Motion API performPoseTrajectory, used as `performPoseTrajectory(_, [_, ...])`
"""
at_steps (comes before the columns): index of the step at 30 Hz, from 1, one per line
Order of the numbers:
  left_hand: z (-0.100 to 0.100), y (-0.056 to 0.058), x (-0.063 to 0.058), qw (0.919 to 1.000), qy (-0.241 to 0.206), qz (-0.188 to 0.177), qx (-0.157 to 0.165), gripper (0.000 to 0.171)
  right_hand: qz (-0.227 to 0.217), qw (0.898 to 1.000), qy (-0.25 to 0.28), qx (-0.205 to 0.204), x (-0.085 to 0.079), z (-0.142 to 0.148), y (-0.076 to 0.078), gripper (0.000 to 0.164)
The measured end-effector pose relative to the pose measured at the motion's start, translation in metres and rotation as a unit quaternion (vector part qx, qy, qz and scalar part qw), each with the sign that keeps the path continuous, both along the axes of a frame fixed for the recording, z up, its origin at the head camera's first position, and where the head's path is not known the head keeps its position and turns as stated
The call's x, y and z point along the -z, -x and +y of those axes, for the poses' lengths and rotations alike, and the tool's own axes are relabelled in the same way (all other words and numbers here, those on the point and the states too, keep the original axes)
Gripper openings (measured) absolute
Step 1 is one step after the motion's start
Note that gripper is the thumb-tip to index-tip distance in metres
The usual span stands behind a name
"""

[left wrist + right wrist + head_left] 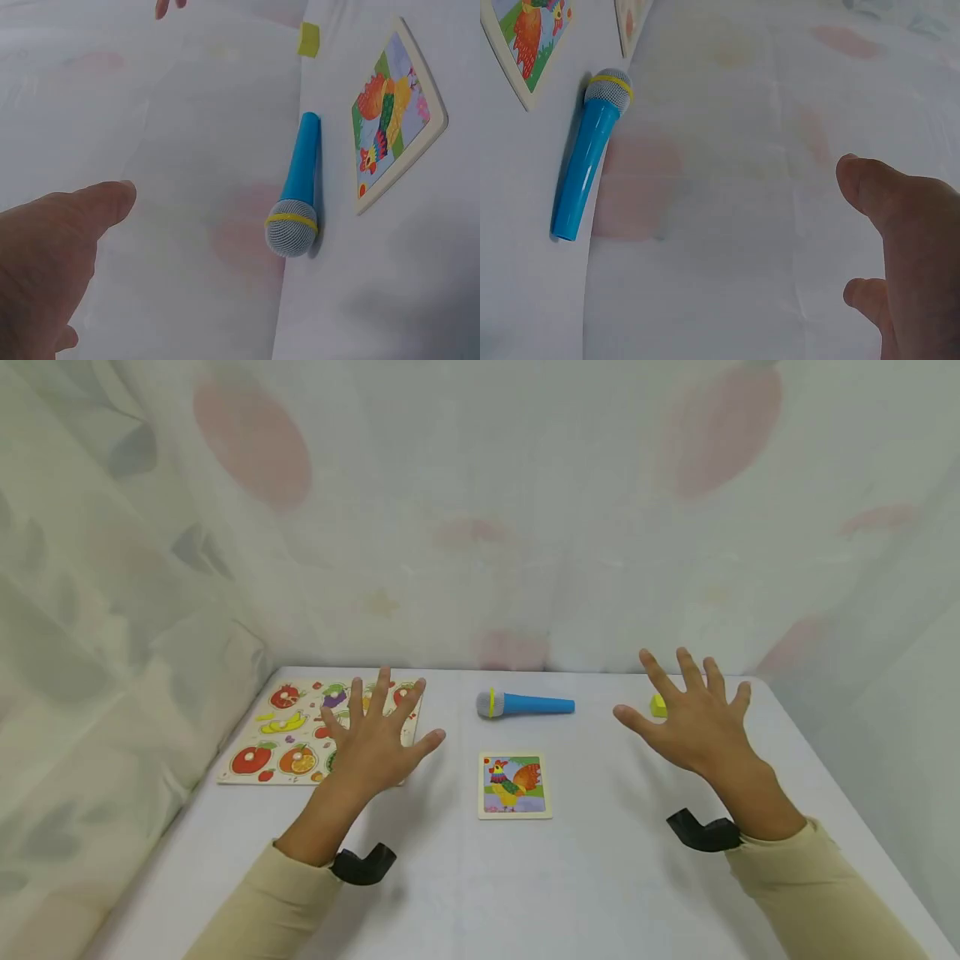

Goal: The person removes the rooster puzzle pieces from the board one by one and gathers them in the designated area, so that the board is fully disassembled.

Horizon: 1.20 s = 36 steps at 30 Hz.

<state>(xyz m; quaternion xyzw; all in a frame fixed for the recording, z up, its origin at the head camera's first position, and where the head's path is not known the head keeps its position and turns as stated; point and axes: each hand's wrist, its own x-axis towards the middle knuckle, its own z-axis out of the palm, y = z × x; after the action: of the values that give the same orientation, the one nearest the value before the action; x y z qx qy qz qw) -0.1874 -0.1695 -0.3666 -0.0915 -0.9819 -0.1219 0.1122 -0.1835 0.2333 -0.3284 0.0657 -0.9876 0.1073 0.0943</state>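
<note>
- Two beige sleeves (pixel 270 902) reach in from the near side, one to each side of the rooster tile (pixel 515 786); black wrist pieces (pixel 363 866) sit at the cuffs.
- The left hand (pixel 372 752) is raised to the left of the rooster tile, fingers spread and thumb held out toward it, gripping nothing; from the head view it covers part of the fruit board.
- The right hand (pixel 697 727) is raised to the right of the rooster tile, its fingers likewise fanned wide and its grasp empty.
- The rooster tile itself lies flat on the white table (pixel 577 877), between the two hands and apart from both, its pale frame around a colourful bird that faces left.
- The fruit board (pixel 262 737) lies flat to the left of the rooster tile and somewhat beyond it, bearing bright fruit pictures (pixel 298 760), bananas and an orange among them.
- The toy microphone (pixel 536 704) lies just beyond the rooster tile, grey mesh head to the left, blue handle to the right, a yellow band around the head.
- The yellow block (pixel 658 707) rests beyond the rooster tile and well to its right; the right hand partly hides it, so its exact shape is hard to judge.
- Pale cloth (pixel 480 593) with faded pink patches hangs behind everything, farthest from the rooster tile.
</note>
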Motion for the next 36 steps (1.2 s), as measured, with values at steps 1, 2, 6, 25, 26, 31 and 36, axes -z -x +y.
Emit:
performPoseTrajectory(1, [0.001,0.000,0.001,1.0000,0.002,0.002,0.002,0.082,0.001,1.000,0.001,-0.001,0.001,-0.001,0.000,0.088])
performPoseTrajectory(2, [0.003,0.000,0.003,1.0000,0.003,0.003,0.004,0.082,0.002,1.000,0.001,-0.002,0.002,-0.001,0.001,0.088])
performPoseTrajectory(6, [0.007,0.000,0.008,0.9999,0.005,0.005,0.012,0.080,0.006,1.000,0.001,-0.008,0.007,-0.004,0.003,0.088])
performPoseTrajectory(25, [0.033,-0.003,0.036,0.9990,0.008,-0.006,0.044,0.074,0.011,0.999,0.021,-0.031,0.027,-0.023,0.007,0.086])
performPoseTrajectory(26, [0.035,-0.004,0.038,0.9989,0.007,-0.008,0.046,0.074,0.014,0.999,0.022,-0.032,0.028,-0.024,0.007,0.086])
performPoseTrajectory(31, [0.042,-0.006,0.046,0.9987,0.011,-0.006,0.048,0.072,0.018,0.999,0.019,-0.040,0.033,-0.029,0.010,0.085])
performPoseTrajectory(36, [0.048,-0.008,0.054,0.9982,-0.002,-0.001,0.059,0.069,0.007,0.999,0.020,-0.045,0.036,-0.033,0.010,0.086])
